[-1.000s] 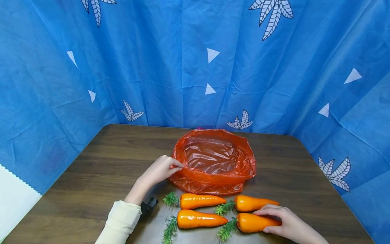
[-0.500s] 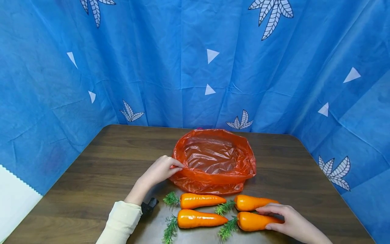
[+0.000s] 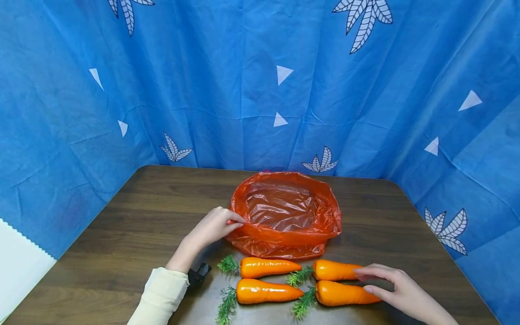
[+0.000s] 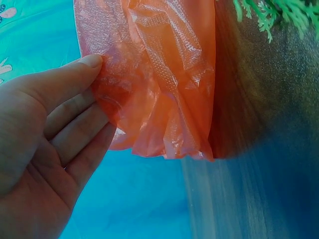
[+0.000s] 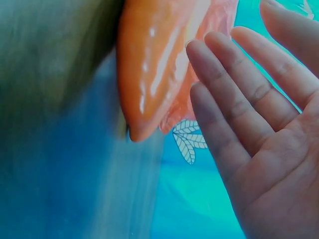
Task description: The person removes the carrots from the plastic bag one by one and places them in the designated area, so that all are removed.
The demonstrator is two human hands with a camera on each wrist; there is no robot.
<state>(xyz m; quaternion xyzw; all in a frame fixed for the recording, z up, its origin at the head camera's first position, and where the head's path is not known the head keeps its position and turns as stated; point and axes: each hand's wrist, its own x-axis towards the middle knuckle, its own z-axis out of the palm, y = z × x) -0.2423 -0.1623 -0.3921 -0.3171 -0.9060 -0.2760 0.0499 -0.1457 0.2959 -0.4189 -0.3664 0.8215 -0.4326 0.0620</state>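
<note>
My left hand (image 3: 215, 225) pinches the left rim of a red plastic bag (image 3: 284, 238), whose mouth stands wide. In the left wrist view the thumb and fingers grip the thin film of the bag (image 4: 154, 84). Over the tips of the two right-hand carrots is my right hand (image 3: 396, 286), its fingers extended. The nearer right carrot (image 3: 345, 294) lies just below the farther right carrot (image 3: 335, 270). In the right wrist view my right hand (image 5: 259, 114) shows straight fingers, apart from a carrot (image 5: 149, 64).
Two more carrots, a farther one (image 3: 268, 267) and a nearer one (image 3: 266, 292), lie left of the right pair, with green leafy tops to the left. A blue curtain (image 3: 260, 81) hangs behind the brown wooden table (image 3: 162, 203). A black strap (image 3: 199, 274) shows by the left wrist.
My right hand has let go of the nearer right carrot and shifted right and slightly away from me. That carrot has turned a little straighter. The left hand and bag stay put.
</note>
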